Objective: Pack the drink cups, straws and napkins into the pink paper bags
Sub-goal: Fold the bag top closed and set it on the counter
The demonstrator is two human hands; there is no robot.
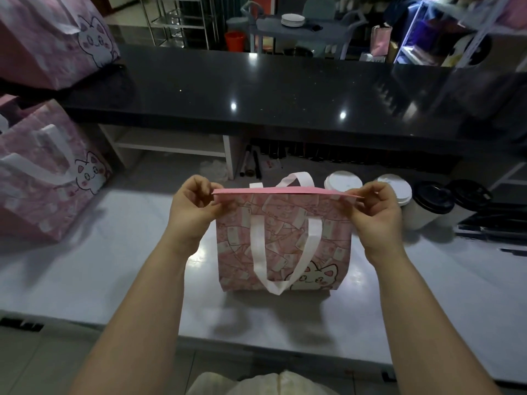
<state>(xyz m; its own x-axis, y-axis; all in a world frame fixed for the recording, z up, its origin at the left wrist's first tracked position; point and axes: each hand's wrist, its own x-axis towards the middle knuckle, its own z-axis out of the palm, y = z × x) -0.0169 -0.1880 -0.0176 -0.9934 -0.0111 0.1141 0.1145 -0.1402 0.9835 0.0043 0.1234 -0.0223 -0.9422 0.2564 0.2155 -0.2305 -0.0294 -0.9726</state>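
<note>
My left hand (194,208) and right hand (375,216) each pinch a top corner of the pink paper bag (282,243), fingers and thumbs curled on its flattened rim. The bag stands upright on the white table (114,252), and its white handle (285,252) hangs down the front. Just behind it on my right stand two white-lidded cups (343,183) and two black-lidded cups (433,198). Far left, a second pink bag (48,178) sits on the table and a third pink bag (42,41) on the black counter (256,89).

A drink shop: a raised black serving counter (285,89), lidded takeaway cups (343,182) and cat-printed pink paper bags (34,212).
</note>
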